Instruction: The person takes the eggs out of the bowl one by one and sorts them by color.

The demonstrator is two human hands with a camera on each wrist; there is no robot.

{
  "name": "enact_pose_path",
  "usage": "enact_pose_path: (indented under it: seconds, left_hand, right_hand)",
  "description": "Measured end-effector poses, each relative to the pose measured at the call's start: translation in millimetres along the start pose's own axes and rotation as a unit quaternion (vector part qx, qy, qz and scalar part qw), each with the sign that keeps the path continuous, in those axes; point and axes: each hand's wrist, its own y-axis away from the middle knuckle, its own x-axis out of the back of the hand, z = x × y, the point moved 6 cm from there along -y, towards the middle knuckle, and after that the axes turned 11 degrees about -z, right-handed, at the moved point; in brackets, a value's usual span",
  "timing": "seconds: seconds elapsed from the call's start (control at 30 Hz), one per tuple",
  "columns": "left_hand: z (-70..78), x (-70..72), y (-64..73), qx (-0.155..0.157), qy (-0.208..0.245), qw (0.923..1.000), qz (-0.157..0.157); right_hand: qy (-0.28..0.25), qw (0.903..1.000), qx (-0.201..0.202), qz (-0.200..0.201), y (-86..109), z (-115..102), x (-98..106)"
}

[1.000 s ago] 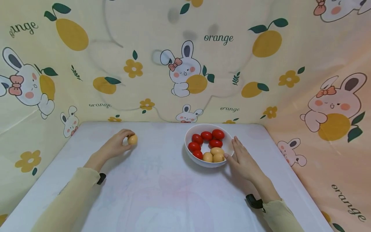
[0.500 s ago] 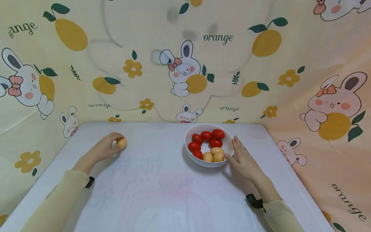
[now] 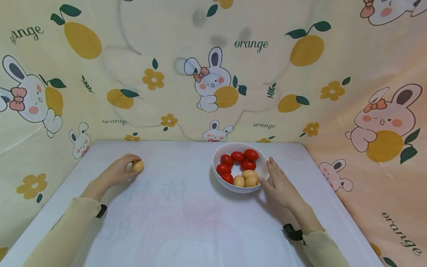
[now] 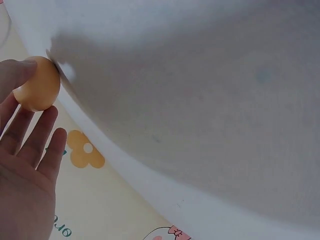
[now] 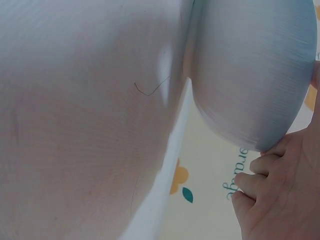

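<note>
Between the thumb and fingertips of my left hand (image 3: 117,170) is a brown egg (image 3: 138,166), pinched close over the left part of the white table. In the left wrist view, the egg (image 4: 41,84) shows smooth and whole, with the thumb across its upper side. At the right stands a white bowl (image 3: 217,178). Several red egg-shaped things (image 3: 227,160) and 3 brown eggs (image 3: 238,181) lie in it. Fairly straight fingers of my right hand (image 3: 282,188) rest against the bowl's right side, the thumb at its front rim. The right wrist view shows the bowl's outer wall (image 5: 245,70) beside that hand.
The white tabletop (image 3: 186,226) reaches back to a patterned cloth (image 3: 160,100) with rabbits and oranges, which also hangs along both sides. Black straps (image 3: 293,232) sit on both wrists.
My left hand has moved left and slightly toward me with the egg, mostly in the first half second. The right hand and the bowl have stayed in place.
</note>
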Motion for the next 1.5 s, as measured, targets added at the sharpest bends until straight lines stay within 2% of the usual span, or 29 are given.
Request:
enact_pose_path:
  seconds: [0.1, 0.7, 0.93, 1.1, 1.3, 1.5]
  left_hand:
    - [-0.7, -0.5, 0.2, 0.008, 0.0, 1.0, -0.006]
    - [-3.0, -2.0, -0.9, 0.01, -0.001, 0.9999, -0.006]
    - [-0.9, -0.2, -0.7, 0.005, -0.012, 0.9999, 0.004]
    - [7.9, 3.7, -0.1, -0.017, -0.016, 0.9995, 0.023]
    - [25.1, 9.2, -3.5, -0.053, -0.011, 0.9962, 0.068]
    - [46.6, 12.1, -11.2, -0.056, 0.005, 0.9948, 0.085]
  right_hand:
    - [0.001, 1.0, 0.0, 0.0, -0.5, 0, 0]
    - [-0.002, 1.0, 0.0, -0.001, -0.7, 1, 0]
    - [-0.003, 1.0, 0.002, -0.002, -0.3, 0, 0]
    - [-0.002, 1.0, -0.002, -0.004, -0.1, 0, 0]
    - [-0.003, 1.0, -0.005, -0.004, 0.2, 0, 0]
    - [-0.008, 0.9999, -0.01, -0.006, 0.1, 1, 0]
